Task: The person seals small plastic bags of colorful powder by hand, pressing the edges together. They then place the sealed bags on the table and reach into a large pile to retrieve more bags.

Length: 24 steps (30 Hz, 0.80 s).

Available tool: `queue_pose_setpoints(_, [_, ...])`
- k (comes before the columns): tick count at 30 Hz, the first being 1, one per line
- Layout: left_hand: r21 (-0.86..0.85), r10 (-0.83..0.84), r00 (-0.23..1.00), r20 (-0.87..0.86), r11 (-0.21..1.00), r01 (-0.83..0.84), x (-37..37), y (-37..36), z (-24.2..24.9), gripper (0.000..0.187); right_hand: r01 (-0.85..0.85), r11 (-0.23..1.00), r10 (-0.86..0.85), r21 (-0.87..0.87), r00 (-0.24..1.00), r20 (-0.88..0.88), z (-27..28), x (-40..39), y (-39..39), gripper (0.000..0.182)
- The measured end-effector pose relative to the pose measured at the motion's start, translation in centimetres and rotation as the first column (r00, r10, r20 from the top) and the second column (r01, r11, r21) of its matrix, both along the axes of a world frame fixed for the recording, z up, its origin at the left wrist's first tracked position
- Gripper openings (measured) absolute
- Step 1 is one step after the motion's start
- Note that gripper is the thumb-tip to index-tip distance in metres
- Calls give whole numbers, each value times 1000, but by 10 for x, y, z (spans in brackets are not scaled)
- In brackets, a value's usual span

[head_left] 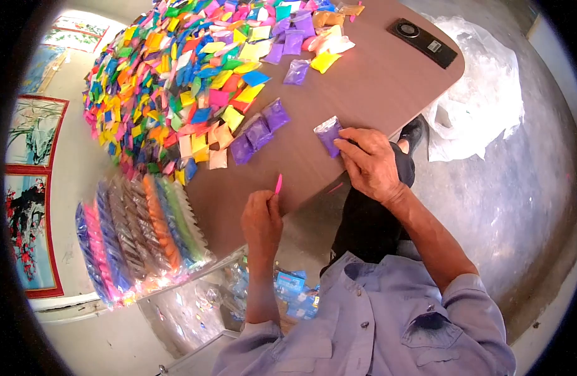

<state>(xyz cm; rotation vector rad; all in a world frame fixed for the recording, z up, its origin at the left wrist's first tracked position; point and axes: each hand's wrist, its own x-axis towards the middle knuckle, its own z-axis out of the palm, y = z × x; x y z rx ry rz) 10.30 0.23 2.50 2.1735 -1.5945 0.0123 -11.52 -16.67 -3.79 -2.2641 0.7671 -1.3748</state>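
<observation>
A packet heap (188, 81) lies on the table (376, 81), bundled rolls (138, 238) beside its edge.

Glossy plastic purple sachet (329, 135), matt wood-look table (370, 81), crinkly clear plastic bag (483, 94).

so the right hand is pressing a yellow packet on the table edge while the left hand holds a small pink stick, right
Not quite: the packet under the right hand is purple, not yellow, as the head view shows. The rest stands: it lies near the table edge, and the left hand holds a small pink stick.

brown table (376, 88), heap of coloured packets (175, 75), purple packets (258, 131), black device (423, 41)
</observation>
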Motion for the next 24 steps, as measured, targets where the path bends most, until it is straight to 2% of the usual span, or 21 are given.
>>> queue_pose_setpoints(2, [-6, -18, 996, -89, 1000, 18, -12, -9, 7, 4, -2, 1000, 2, -7, 1000, -7, 0, -1, -1, 39])
queue_pose_setpoints(5, [-89, -96, 990, -102, 992, 87, -33, -38, 21, 8, -10, 1000, 10, -13, 1000, -23, 2, -1, 0, 39])
queue_pose_setpoints(7, [-76, -98, 984, -150, 993, 87, -47, -58, 26, 12, -7, 1000, 6, -11, 999, -34, 3, 0, 0, 39])
queue_pose_setpoints(9, [-64, -106, 974, -198, 993, 95, -54, -73, 22, 15, -16, 1000, 17, 9, 999, -33, 2, -2, -2, 38])
queue_pose_setpoints(11, [-63, -205, 964, -169, 978, 196, -56, -84, 14, 17, -19, 1000, 19, 3, 1000, -22, 2, -3, -5, 37])
queue_pose_setpoints(17, [-175, -235, 929, -287, 966, 190, -49, -105, -7, 8, -49, 999, 49, -2, 999, 10, -2, -3, -9, 35])
queue_pose_setpoints(24, [-190, -260, 947, -189, 956, 225, -23, -139, -13, 7, -45, 999, 45, -9, 999, -11, 0, -4, -11, 36])
